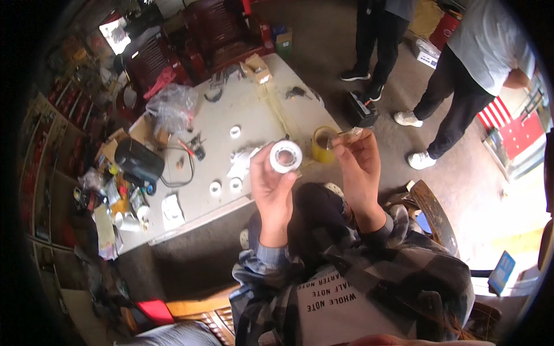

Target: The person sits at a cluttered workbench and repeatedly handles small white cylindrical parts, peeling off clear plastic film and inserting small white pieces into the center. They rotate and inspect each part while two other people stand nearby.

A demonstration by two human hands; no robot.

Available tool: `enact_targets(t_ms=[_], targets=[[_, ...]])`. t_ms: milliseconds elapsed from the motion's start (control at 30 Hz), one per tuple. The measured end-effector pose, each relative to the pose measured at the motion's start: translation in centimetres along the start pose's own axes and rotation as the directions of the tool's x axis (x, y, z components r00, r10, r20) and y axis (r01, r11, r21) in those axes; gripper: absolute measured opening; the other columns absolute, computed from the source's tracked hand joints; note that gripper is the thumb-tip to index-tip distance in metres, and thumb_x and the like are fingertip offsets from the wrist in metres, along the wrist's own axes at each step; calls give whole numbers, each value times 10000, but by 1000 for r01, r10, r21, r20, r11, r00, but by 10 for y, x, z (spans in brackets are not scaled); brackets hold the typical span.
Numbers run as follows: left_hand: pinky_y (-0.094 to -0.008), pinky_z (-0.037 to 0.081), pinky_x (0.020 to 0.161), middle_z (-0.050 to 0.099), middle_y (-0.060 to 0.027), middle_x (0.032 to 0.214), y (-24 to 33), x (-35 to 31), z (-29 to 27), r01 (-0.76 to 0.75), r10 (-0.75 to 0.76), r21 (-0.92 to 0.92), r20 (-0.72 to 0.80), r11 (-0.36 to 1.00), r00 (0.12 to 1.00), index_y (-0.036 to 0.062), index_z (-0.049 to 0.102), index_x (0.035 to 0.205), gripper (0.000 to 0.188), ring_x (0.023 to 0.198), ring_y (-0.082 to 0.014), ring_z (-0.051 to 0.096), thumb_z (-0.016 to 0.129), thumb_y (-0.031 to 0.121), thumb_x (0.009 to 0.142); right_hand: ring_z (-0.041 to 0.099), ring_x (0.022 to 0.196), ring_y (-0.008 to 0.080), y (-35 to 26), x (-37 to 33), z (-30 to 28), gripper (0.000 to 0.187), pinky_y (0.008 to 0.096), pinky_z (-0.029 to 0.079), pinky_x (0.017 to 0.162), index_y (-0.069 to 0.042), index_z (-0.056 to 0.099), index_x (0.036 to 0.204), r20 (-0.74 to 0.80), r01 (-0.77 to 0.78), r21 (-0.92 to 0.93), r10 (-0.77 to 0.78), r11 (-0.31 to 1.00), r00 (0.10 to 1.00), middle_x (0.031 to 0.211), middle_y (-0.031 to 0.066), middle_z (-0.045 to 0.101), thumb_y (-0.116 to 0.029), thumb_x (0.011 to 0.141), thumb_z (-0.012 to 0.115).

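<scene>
My left hand (270,190) is wrapped round a white ring-shaped roll (286,157), held up above the table's near edge with its open centre toward me. To its right, my right hand (360,170) is raised with thumb and fingers pinched on a small clear piece that looks like plastic film (340,138). Just left of those fingertips is a wide roll of yellowish tape (321,145). Similar small white rolls (235,132) lie on the table, two of them near its front edge. Crumpled white material (241,164) lies behind my left hand.
The pale table (231,106) carries a clear plastic bag (173,108), a black cylinder (138,160) with a cable, an open cardboard box (256,69) and clutter at left. Dark red wooden chairs (222,32) stand behind. Two people stand at the far right beside a black case (360,109).
</scene>
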State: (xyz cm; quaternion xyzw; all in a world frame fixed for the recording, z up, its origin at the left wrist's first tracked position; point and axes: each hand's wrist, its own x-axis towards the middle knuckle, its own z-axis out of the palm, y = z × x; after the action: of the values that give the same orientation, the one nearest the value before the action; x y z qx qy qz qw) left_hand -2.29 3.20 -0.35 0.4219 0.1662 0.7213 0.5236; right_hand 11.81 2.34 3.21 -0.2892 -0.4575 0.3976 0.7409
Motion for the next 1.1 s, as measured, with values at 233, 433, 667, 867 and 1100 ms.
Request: enact_targets(t_ms=[233, 433, 667, 867, 1100], targets=[[-385, 384, 991, 501, -123, 1209, 12, -3, 5, -56, 55, 58, 26, 997, 998, 14, 397, 1270, 585, 1160, -281, 498, 702, 28, 770, 532, 945, 111, 4, -4, 11, 251, 242, 411, 837, -65, 430, 1003, 76, -52, 25, 50, 998, 996, 987, 45, 558, 52, 839, 580], [-365, 394, 979, 490, -122, 1211, 13, -5, 3, -97, 94, 127, 31, 987, 995, 12, 399, 1266, 601, 1132, -238, 497, 700, -26, 747, 522, 866, 90, 12, -5, 20, 286, 221, 428, 786, -78, 421, 985, 128, -79, 74, 69, 994, 989, 970, 60, 577, 80, 816, 588], [-341, 424, 936, 496, -121, 1173, 7, -9, -3, -180, 180, 271, 25, 946, 983, 1, 410, 1209, 570, 1081, -210, 510, 704, -68, 726, 521, 844, 86, 29, -9, 23, 304, 223, 442, 754, -70, 390, 986, 147, -83, 59, 73, 995, 986, 958, 66, 562, 89, 813, 583], [-329, 405, 922, 471, -88, 1129, 1, -12, -9, -195, 217, 341, -28, 920, 976, 38, 401, 1165, 586, 1034, -193, 497, 728, -57, 688, 500, 876, 76, 44, -6, 16, 317, 218, 408, 797, -73, 372, 1022, 316, -184, 279, 91, 942, 944, 1025, 68, 522, 106, 829, 549], [-333, 370, 968, 468, -82, 1121, -10, -13, -4, -175, 194, 328, -26, 928, 981, 46, 438, 1153, 558, 1066, -196, 489, 708, -58, 676, 514, 973, 119, 48, -5, -1, 341, 264, 429, 822, -87, 399, 1054, 311, -161, 273, 72, 948, 948, 1035, 66, 526, 102, 825, 568]])
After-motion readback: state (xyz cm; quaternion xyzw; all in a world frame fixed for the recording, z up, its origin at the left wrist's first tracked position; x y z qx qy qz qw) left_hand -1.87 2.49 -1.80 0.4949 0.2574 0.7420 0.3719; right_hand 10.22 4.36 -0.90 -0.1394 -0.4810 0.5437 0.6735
